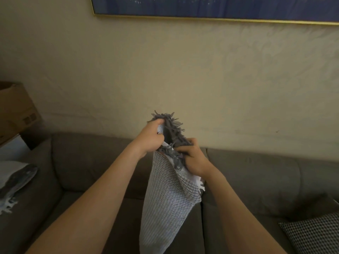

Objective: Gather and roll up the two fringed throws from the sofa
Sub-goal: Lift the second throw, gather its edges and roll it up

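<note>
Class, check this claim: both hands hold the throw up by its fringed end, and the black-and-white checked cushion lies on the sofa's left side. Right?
One slip. The head view shows the checked cushion on the right side of the sofa, not the left. The left hand and right hand do grip the throw by its fringed end.

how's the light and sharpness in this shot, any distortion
Head view: dim, warm light, no glare; sofa sinks into shadow; the fringed throw gripped by left hand and right hand is reasonably sharp; edges look softer, with mild wide-angle stretch.
</note>
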The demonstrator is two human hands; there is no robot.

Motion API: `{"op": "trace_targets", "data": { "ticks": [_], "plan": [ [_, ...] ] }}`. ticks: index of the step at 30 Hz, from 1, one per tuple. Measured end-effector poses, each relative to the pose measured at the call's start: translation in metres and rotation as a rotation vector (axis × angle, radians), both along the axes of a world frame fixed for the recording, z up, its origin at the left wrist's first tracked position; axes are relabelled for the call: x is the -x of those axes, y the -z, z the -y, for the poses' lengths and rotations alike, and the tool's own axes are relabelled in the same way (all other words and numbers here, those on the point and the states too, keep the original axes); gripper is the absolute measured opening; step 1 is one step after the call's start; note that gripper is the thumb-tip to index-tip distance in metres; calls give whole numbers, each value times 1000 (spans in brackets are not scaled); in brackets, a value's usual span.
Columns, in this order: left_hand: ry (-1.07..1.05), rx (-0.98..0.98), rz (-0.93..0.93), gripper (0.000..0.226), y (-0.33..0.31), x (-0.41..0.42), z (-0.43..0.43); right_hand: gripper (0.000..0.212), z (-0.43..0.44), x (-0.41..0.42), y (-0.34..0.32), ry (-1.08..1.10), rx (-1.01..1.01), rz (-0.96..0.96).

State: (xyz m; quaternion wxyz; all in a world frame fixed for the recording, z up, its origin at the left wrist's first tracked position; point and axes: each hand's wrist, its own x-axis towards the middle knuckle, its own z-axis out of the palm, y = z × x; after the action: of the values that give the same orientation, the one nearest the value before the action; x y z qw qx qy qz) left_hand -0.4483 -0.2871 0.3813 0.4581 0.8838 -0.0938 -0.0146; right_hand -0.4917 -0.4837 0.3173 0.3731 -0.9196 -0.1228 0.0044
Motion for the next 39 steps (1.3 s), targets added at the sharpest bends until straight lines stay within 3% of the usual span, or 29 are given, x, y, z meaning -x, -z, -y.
{"op": "trace_targets", "data": {
  "ticks": [2,4,7,11,14,16,19,21,22,26,28,30,37,39],
  "plan": [
    [-30,10,22,69,0,-1,3,20,-8,7,-16,-1,-211,-189],
    [-64,6,44,68,2,-3,3,34,-12,8,-23,-26,-293,-217],
    [-124,44,64,63,-3,-2,5,58,-11,3,-26,-129,-146,-170],
    [-208,91,104,52,-8,-2,7,31,-1,2,-36,-147,51,-222],
    [-290,85,147,56,-8,-7,4,38,6,6,-40,-74,78,-283],
    [-338,62,168,58,-8,-9,1,47,10,8,-45,-24,203,-286],
    [-367,43,195,56,-9,-10,-3,57,16,8,-40,157,452,-39],
    [-377,40,202,59,-9,-11,-5,55,19,7,-30,332,540,213],
    [-371,39,206,58,-7,-12,-6,54,18,7,-26,355,534,252],
    [-318,48,207,58,-6,-10,-5,47,12,12,-16,80,166,16],
    [-308,45,204,61,-7,-8,-3,47,4,18,-12,56,40,36],
    [-310,45,202,62,-6,-6,-2,30,-9,23,-9,87,72,144],
    [-282,38,211,58,-6,-1,-3,35,-32,16,-11,177,353,177],
    [-253,46,222,54,-6,2,-2,38,-33,10,-16,208,326,185]
  ]
}}
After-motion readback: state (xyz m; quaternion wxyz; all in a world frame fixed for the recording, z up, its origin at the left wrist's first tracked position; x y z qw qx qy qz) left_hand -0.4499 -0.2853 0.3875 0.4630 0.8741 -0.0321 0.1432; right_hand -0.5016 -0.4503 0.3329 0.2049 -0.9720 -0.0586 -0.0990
